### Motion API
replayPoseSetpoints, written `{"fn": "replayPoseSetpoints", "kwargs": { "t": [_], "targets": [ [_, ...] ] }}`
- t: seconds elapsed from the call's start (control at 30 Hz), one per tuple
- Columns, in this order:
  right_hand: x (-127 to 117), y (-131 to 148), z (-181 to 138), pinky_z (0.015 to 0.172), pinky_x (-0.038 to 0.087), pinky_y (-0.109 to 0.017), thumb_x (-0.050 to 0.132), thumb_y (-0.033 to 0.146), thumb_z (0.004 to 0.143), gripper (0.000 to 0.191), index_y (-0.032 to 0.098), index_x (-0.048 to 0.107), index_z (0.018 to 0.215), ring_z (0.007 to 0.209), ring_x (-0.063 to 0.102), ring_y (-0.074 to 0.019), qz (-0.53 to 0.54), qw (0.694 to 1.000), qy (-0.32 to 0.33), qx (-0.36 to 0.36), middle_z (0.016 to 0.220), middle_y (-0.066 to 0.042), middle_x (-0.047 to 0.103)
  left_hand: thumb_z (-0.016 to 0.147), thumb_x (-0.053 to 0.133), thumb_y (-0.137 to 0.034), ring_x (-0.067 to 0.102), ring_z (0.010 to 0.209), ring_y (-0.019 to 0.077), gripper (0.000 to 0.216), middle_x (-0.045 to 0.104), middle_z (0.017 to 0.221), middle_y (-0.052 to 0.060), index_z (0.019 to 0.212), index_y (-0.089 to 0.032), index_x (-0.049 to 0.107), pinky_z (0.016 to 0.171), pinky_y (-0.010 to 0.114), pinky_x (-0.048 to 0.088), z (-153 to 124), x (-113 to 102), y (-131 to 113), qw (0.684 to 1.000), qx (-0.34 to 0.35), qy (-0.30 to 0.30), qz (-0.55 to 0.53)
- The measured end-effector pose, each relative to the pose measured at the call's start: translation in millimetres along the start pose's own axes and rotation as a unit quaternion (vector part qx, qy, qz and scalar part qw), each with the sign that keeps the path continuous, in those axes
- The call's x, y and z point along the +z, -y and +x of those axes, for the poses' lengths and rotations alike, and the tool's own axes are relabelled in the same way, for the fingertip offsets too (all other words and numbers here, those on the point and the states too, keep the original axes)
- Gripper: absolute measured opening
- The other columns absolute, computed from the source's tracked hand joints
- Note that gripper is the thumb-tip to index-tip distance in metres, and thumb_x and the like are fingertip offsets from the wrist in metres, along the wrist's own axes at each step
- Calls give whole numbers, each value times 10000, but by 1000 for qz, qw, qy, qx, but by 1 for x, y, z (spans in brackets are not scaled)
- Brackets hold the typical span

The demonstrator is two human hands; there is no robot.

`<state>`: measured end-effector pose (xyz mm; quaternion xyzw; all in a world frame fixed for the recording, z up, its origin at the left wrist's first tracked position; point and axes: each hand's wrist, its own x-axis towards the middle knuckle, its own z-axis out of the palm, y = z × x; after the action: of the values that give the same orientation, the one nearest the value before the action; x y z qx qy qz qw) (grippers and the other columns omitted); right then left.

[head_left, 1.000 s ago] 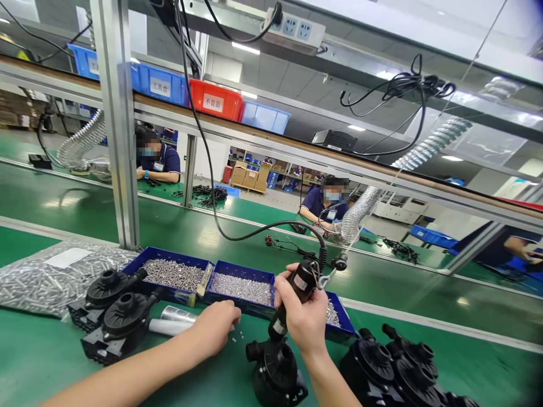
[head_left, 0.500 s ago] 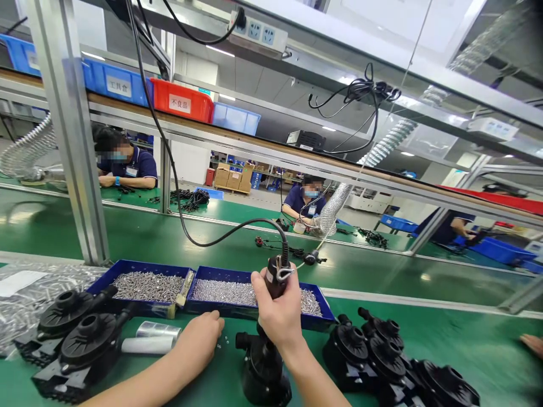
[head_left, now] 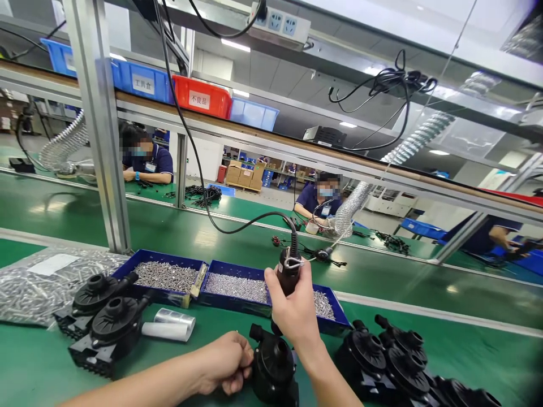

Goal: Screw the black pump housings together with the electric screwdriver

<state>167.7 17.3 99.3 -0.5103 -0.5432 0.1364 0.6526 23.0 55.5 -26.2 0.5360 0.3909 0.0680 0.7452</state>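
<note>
My right hand (head_left: 294,308) is wrapped round a black corded electric screwdriver (head_left: 288,271), held upright with its cable rising from the top. Below it stands a black plastic pump housing (head_left: 274,367) with a round top and a side spout. The screwdriver's lower end is behind my hand, so I cannot tell whether it touches the housing. My left hand (head_left: 229,362) is closed in a pinch at the housing's left side; whatever is between the fingertips is too small to make out. Behind are a blue tray of small nuts or screws (head_left: 212,299) and a blue tray of longer screws (head_left: 136,281).
More black housings stand at left (head_left: 114,325) and right (head_left: 399,362). A clear roll (head_left: 169,328) and a bag of metal parts (head_left: 25,299) lie at left. An aluminium post (head_left: 99,141) rises behind the bag. Co-workers sit across the bench.
My left hand has moved from the bench in front of the trays to the housing's left side. The right hand still holds the screwdriver. The whole view has shifted slightly.
</note>
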Motion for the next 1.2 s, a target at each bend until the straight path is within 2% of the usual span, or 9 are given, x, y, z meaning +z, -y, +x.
{"fn": "replayPoseSetpoints", "kwargs": {
  "t": [0.17, 0.33, 0.47, 0.57, 0.7, 0.8, 1.0, 1.2],
  "targets": [
    [-8, -4, 3, 665, 495, -307, 809, 549, 959, 423, 211, 580, 1072, 704, 580, -175, 34, 999, 12, 20, 851, 1, 614, 617, 702, -254, 464, 366, 122, 199, 533, 605, 25, 629, -189, 514, 279, 172, 277, 6, -5, -3, 997, -46, 41, -51],
    [-17, -13, 8, 615, 500, -321, 858, 567, 908, 470, 165, 643, 1024, 696, 619, -207, 66, 997, 8, 24, 862, -57, 661, 488, 666, -228, 470, 369, 129, 248, 550, 615, 21, 693, -197, 531, 277, 168, 273, 3, -14, -9, 994, -51, 66, -73],
    [-16, -6, 6, 590, 496, -307, 852, 562, 912, 448, 168, 650, 984, 698, 647, -217, 83, 996, -5, 25, 838, -57, 670, 479, 797, -289, 551, 417, 152, 324, 596, 656, 36, 704, -173, 594, 303, 199, 397, -9, -22, -21, 996, -26, 81, -27],
    [-13, -1, 5, 609, 528, -308, 850, 542, 915, 422, 173, 652, 966, 720, 667, -229, 93, 995, -9, 18, 807, -49, 660, 436, 956, -447, 580, 460, 148, 516, 605, 648, 27, 718, -165, 629, 351, 205, 467, -19, -23, -30, 994, -27, 103, 20],
    [-13, -4, 6, 603, 545, -310, 856, 509, 913, 394, 177, 647, 954, 705, 659, -226, 103, 995, 4, 3, 796, -43, 640, 355, 1011, -714, 559, 431, 136, 761, 556, 546, -2, 682, -183, 574, 307, 169, 409, -25, -13, -30, 998, 1, 55, 44],
    [-13, -7, 5, 610, 550, -311, 849, 490, 925, 375, 179, 643, 960, 702, 655, -219, 108, 994, 4, -4, 810, -42, 640, 317, 995, -799, 550, 404, 136, 847, 532, 493, -25, 717, -196, 555, 284, 157, 386, -27, -5, -26, 998, 18, 20, 54],
    [-13, -6, 2, 610, 550, -306, 826, 451, 961, 333, 176, 638, 969, 683, 654, -204, 119, 993, 16, -21, 782, -26, 627, 221, 957, -853, 545, 375, 136, 946, 574, 489, -23, 760, -207, 524, 274, 162, 403, -31, 1, -28, 997, 42, -21, 59],
    [-16, -2, 2, 555, 553, -280, 783, 425, 997, 289, 174, 642, 970, 683, 675, -205, 119, 992, 20, -32, 780, -37, 645, 226, 978, -781, 515, 381, 124, 822, 496, 432, -14, 601, -195, 539, 270, 145, 350, -29, 6, -30, 998, 17, -38, 45]
  ]
}}
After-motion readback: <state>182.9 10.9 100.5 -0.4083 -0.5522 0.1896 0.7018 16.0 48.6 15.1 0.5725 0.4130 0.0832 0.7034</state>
